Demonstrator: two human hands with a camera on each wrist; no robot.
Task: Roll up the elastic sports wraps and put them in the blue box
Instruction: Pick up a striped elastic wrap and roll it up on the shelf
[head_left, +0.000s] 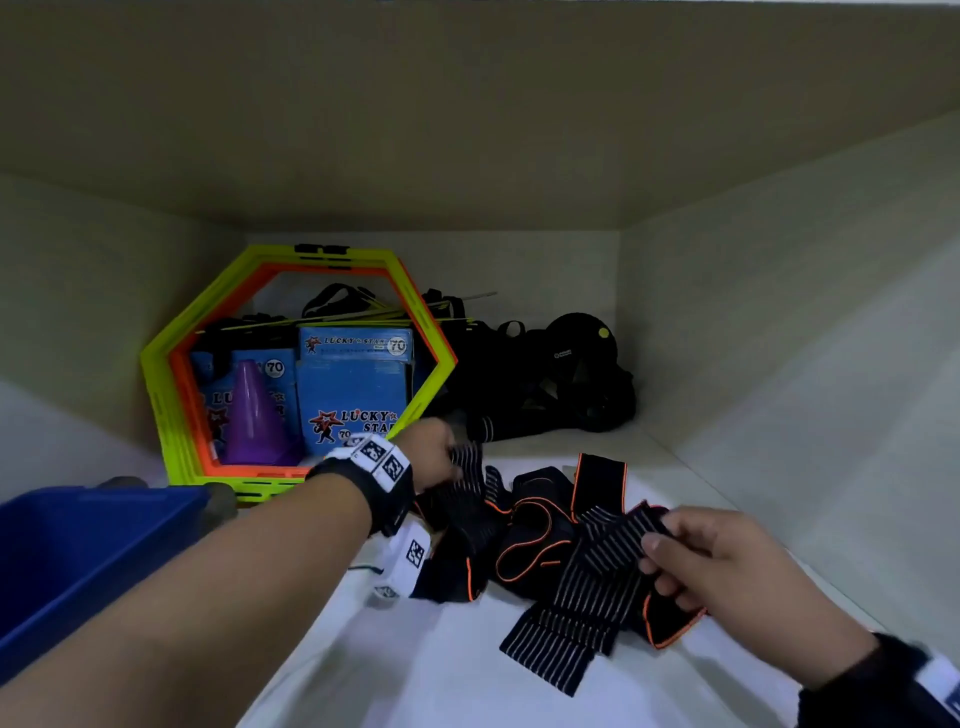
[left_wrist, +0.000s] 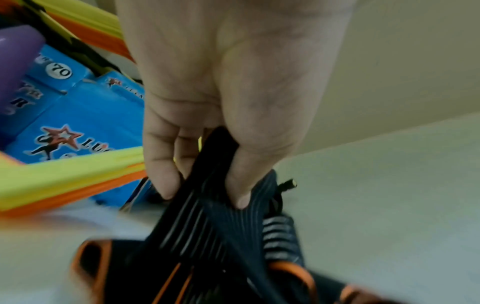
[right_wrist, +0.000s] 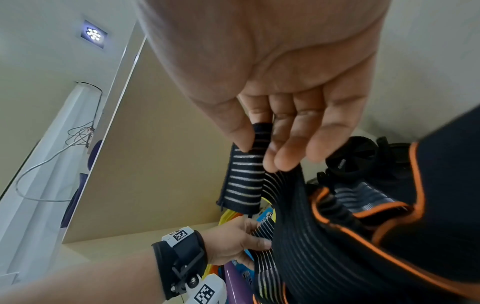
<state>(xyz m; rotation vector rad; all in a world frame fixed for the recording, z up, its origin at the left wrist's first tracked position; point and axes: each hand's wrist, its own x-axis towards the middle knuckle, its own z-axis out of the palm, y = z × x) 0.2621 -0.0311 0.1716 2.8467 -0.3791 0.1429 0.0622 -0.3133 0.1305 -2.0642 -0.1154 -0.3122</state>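
Observation:
A tangle of black elastic wraps (head_left: 545, 551) with grey stripes and orange edging lies on the white shelf floor. My left hand (head_left: 431, 457) reaches to the far end of the pile and grips a striped wrap (left_wrist: 207, 205) between thumb and fingers. My right hand (head_left: 727, 561) pinches the end of a striped wrap (right_wrist: 246, 181) at the near right, thumb against fingertips. The blue box (head_left: 78, 551) stands at the near left, its inside hidden from view.
Yellow and orange hexagon rings (head_left: 171, 395) lean at the back left around blue cartons (head_left: 353, 395) and a purple cone (head_left: 254, 415). Black straps and gear (head_left: 561, 379) fill the back right corner. Shelf walls close in on both sides and above.

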